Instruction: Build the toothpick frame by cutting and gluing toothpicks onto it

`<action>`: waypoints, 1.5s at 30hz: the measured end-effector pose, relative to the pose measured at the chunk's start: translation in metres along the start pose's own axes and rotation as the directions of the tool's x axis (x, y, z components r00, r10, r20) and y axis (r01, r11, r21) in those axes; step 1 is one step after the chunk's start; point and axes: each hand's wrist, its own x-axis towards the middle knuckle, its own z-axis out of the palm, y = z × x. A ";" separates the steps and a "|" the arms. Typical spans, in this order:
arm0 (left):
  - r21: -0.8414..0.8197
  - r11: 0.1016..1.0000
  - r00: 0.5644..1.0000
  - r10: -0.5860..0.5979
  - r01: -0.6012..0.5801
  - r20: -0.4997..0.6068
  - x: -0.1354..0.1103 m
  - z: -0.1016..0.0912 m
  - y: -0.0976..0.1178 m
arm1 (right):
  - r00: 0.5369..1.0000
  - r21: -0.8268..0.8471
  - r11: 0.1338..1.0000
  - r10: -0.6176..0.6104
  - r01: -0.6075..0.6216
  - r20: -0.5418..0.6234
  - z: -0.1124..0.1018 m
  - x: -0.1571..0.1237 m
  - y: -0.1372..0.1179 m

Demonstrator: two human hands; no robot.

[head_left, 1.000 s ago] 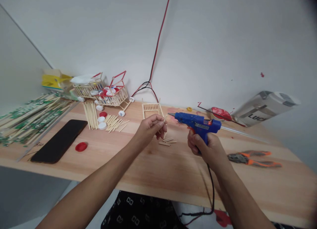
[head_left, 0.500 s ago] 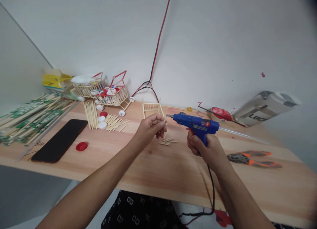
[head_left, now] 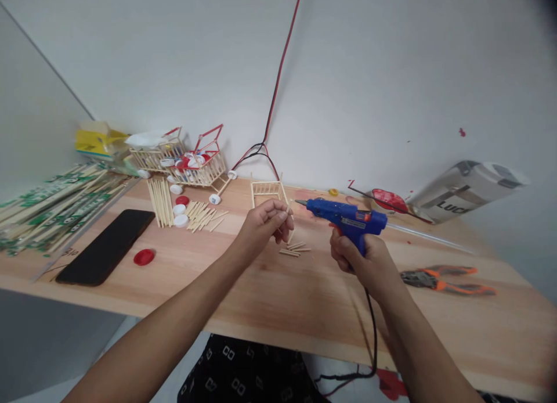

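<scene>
My right hand [head_left: 361, 258] is wrapped round the handle of a blue glue gun [head_left: 343, 214], its nozzle pointing left. Pinched in the fingers of my left hand [head_left: 267, 223] is a short wooden stick [head_left: 289, 205], its upper end close to the nozzle. Behind that hand stands a small frame of sticks [head_left: 266, 188], partly hidden by the fingers. Several short cut sticks [head_left: 296, 249] lie on the table just right of and below my left hand.
On the wooden table [head_left: 261, 298], pliers [head_left: 435, 279] lie at right and a black phone [head_left: 107, 246] at left. Two stick carts [head_left: 202, 173] with bottle caps stand behind loose sticks [head_left: 161, 202]. A paint dish [head_left: 389, 200] sits near the wall; the gun's cord [head_left: 373, 333] hangs over the front edge.
The glue gun has shifted slightly to the right, so its nozzle sits a little farther from my left fingers. My left hand keeps its pinch on the stick.
</scene>
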 end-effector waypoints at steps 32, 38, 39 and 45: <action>-0.257 0.957 0.991 0.124 -0.131 -0.044 0.005 -0.014 0.020 | 0.922 -0.778 0.626 -0.267 -0.055 -0.280 -0.055 -0.008 -0.003; -0.230 0.966 0.991 0.099 -0.116 -0.087 0.006 -0.013 0.021 | 0.944 -0.823 0.520 -0.085 -0.230 -0.318 -0.141 -0.043 0.012; -0.229 0.967 0.992 0.095 -0.112 -0.084 0.006 -0.013 0.020 | 0.948 -0.828 0.499 -0.039 -0.255 -0.315 -0.156 -0.047 0.018; -0.206 0.974 0.994 0.080 -0.093 -0.071 0.007 -0.014 0.016 | 0.975 -0.861 0.467 0.009 -0.200 -0.221 -0.213 -0.061 0.056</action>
